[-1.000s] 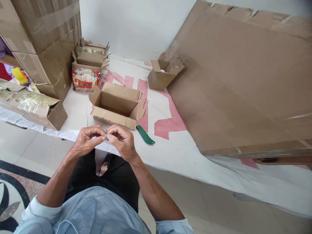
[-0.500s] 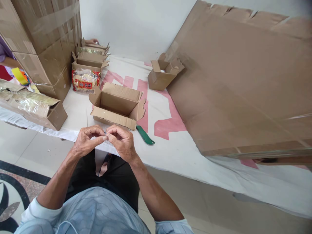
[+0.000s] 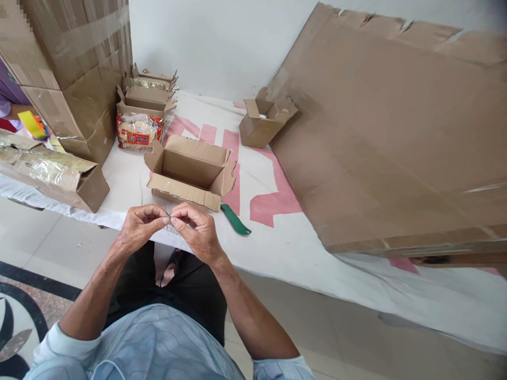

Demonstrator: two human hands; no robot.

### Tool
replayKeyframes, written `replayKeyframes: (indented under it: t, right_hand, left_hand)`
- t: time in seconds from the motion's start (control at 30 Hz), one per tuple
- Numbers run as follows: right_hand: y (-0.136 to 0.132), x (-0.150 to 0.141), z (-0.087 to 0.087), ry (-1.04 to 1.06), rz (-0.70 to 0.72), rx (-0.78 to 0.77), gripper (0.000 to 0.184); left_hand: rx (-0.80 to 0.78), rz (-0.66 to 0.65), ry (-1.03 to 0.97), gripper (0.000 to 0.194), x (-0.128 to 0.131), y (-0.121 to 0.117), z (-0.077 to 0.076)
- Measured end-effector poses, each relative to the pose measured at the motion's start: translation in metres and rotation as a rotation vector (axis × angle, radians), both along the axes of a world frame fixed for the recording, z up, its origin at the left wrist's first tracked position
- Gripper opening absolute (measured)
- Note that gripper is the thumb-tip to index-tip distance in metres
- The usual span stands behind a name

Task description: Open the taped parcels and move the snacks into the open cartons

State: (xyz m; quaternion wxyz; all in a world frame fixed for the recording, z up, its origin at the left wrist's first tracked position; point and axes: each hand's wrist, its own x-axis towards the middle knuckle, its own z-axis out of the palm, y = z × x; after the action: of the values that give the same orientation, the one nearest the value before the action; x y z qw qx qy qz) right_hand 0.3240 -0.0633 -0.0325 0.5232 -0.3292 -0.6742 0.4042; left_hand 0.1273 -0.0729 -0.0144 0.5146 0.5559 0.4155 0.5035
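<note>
My left hand (image 3: 139, 228) and my right hand (image 3: 196, 231) meet fingertip to fingertip just before the table's near edge. Both pinch a tiny object between thumb and forefinger; it is too small to name. Right behind the hands stands an open, empty cardboard box (image 3: 192, 170) with its flaps spread. A green-handled tool (image 3: 235, 219) lies on the white cloth to the right of the box, a hand's width from my right hand.
A big flattened cardboard sheet (image 3: 388, 132) covers the table's right side. A smaller open box (image 3: 264, 120) sits at the back. Stacked open boxes (image 3: 147, 92) and a red food packet (image 3: 138, 130) stand at back left beside large taped cartons (image 3: 75, 63). A foil-lined box (image 3: 51, 171) lies at the left.
My hands stay pinched together in the same place, with only slight finger movement. A person's hand seen briefly behind the stacked boxes half a second ago is gone.
</note>
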Motion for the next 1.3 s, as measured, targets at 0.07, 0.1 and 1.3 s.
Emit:
replayKeyframes:
  t: [0.07, 0.1, 1.3]
  right_hand:
    - [0.000, 0.000, -0.001, -0.002, -0.003, 0.004, 0.014]
    - [0.000, -0.001, -0.001, -0.003, -0.005, 0.004, 0.013]
    - [-0.002, -0.011, 0.000, 0.360, -0.072, -0.416, 0.035]
  left_hand:
    - [-0.004, 0.015, 0.010, 0.044, 0.000, 0.000, -0.002]
    - [-0.002, 0.022, 0.015, 0.043, 0.000, 0.000, -0.003]
    - [-0.014, -0.001, -0.171, 0.040, -0.007, -0.009, 0.006]
